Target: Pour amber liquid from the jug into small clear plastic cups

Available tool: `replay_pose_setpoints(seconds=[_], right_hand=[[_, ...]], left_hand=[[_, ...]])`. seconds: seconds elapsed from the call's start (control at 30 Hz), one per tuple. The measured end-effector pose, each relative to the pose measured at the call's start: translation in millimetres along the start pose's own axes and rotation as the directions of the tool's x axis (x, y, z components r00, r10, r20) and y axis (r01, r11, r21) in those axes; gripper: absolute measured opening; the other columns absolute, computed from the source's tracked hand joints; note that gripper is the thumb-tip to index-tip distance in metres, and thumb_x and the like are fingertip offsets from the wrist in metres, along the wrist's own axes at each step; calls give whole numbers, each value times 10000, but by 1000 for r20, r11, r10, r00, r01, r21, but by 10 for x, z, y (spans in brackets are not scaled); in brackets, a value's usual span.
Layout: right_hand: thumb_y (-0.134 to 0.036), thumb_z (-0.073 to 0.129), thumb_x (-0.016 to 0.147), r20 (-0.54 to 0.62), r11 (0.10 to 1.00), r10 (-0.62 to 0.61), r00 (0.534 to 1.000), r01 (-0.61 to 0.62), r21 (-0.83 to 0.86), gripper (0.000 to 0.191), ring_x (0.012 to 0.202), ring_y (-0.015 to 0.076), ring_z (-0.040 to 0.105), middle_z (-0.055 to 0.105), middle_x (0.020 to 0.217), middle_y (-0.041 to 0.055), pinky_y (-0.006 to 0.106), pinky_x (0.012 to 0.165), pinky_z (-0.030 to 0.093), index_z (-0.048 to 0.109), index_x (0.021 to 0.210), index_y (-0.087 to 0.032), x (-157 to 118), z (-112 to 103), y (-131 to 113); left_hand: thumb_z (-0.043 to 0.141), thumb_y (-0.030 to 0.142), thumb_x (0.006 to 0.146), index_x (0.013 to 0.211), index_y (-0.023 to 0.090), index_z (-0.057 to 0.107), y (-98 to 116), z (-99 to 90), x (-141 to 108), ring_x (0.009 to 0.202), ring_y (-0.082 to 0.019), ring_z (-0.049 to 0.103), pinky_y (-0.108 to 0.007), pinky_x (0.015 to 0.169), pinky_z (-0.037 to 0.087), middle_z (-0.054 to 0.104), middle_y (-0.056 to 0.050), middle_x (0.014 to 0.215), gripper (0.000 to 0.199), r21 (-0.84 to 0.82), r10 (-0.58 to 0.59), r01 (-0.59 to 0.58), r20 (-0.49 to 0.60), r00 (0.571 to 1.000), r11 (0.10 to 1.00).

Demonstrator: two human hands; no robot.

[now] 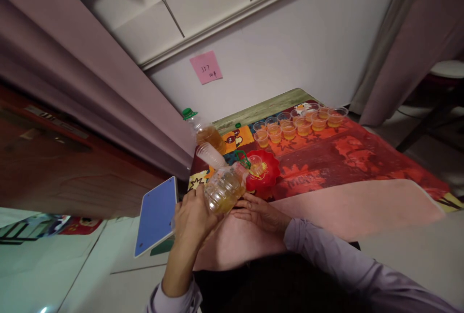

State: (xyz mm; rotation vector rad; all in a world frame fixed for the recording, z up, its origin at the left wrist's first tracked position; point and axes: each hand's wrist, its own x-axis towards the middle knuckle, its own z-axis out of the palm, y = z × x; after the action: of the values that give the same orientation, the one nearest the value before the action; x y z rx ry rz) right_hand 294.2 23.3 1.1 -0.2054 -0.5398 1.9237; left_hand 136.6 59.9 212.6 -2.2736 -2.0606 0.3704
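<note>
My left hand (194,214) is wrapped round the lower part of a clear ribbed bottle (226,190) holding yellowish liquid. The bottle lies tilted, its neck pointing toward a clear cup (254,164) on a red scalloped plate (271,173). A green ring handle (242,158) shows at the neck. Under the bottle's near side is my right hand (259,211), its fingers stretched out and apart, close to the plate's edge. Just behind the bottle leans a stack of clear cups (210,155).
Rows of clear cups with yellow liquid (289,130) stand at the table's back. A second bottle with a green cap (208,134) is at the back left, near a loose green cap (238,125). A pink cloth (348,206) covers the near edge; a blue stool (157,216) stands left.
</note>
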Motion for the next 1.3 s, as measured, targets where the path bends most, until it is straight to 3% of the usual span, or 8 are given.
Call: replay_pose_setpoints(seconds=[0.93, 1.17, 1.3], right_hand=[[-432, 928, 932, -5, 1000, 3, 1000, -3, -12, 664, 1335, 247, 740, 735, 1456, 107, 503, 1336, 433, 663, 1522, -277, -12, 36, -36], [-445, 929, 927, -43, 1000, 7, 999, -8, -15, 694, 1358, 258, 730, 721, 1504, 116, 524, 1346, 407, 644, 1540, -285, -12, 30, -36], [-466, 985, 862, -74, 1000, -14, 997, 15, 24, 847, 1386, 270, 710, 621, 1652, 110, 572, 1347, 378, 588, 1601, -354, -8, 0, -43]], left_hand=[[830, 428, 819, 1484, 185, 554, -17, 9, 0, 1385, -428, 682, -532, 1131, 504, 731, -220, 1451, 760, -11, 10, -10, -1, 1000, 1000], [867, 423, 767, 1489, 180, 570, -89, 127, 26, 1372, -447, 692, -563, 1118, 525, 741, -241, 1430, 817, -99, 28, -37, -86, 996, 994], [911, 454, 703, 1508, 167, 577, -223, 353, 113, 1402, -452, 680, -576, 1164, 531, 714, -252, 1497, 918, -316, 2, -68, -205, 979, 946]])
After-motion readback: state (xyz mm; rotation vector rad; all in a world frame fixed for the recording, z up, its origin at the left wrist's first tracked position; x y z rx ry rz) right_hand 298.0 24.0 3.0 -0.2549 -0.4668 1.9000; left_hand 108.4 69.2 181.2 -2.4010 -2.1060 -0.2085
